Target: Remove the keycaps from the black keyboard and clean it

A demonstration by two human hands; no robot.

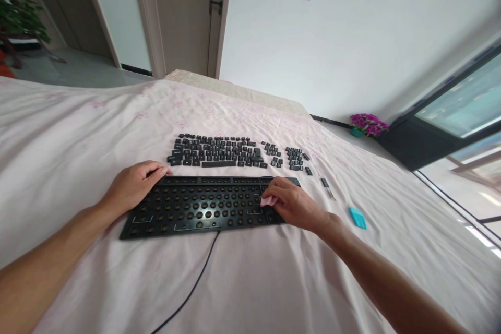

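Note:
A black keyboard (211, 206) without its keycaps lies on the bed sheet, its bare key sockets showing. My left hand (135, 185) holds the keyboard at its upper left corner, the fingers bent over the edge. On the right part of the keyboard, my right hand (291, 201) is closed on a small pink cloth (269, 200), pressed against the sockets. Part of that cloth is hidden by the fingers. Beyond the keyboard, the loose black keycaps (213, 150) lie in rows and groups, among them a long space bar (218, 164).
A keycap puller (326, 187) with wire prongs lies right of the keycaps. Farther right is a turquoise brush-like piece (357, 217). A black cable (191, 287) runs from the keyboard toward me. The pale sheet (250, 287) is wrinkled; a white wall (332, 47) stands behind the bed.

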